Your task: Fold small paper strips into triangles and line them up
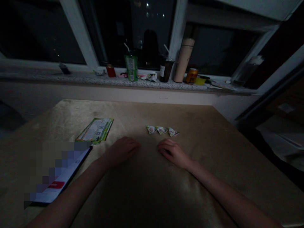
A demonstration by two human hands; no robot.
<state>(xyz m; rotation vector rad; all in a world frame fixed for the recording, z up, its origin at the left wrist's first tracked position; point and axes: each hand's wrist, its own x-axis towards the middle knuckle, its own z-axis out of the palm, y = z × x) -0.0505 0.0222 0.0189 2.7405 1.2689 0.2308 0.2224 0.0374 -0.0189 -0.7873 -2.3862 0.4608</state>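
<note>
My left hand [123, 150] rests palm down on the table, its fingers lying loosely on the cloth with nothing in them. Across from it, my right hand [174, 152] also lies on the cloth, fingers gently bent and a gap showing by the thumb; I see nothing held. Just beyond the right hand, three small folded paper triangles, left [151, 129], middle [161, 130] and right [173, 131], sit in a row, printed green and white. Neither hand touches them. A stack of green-and-white printed leaflets [97, 129] lies beyond my left hand.
A lit tablet [68, 172], partly pixelated, lies beside my left forearm on the cloth-covered table [199, 126]. Along the windowsill [83, 79] stand a tall green cup [131, 66], a dark drink cup [165, 70], a pinkish cylinder [184, 60] and an orange can [191, 76]. The room is dim.
</note>
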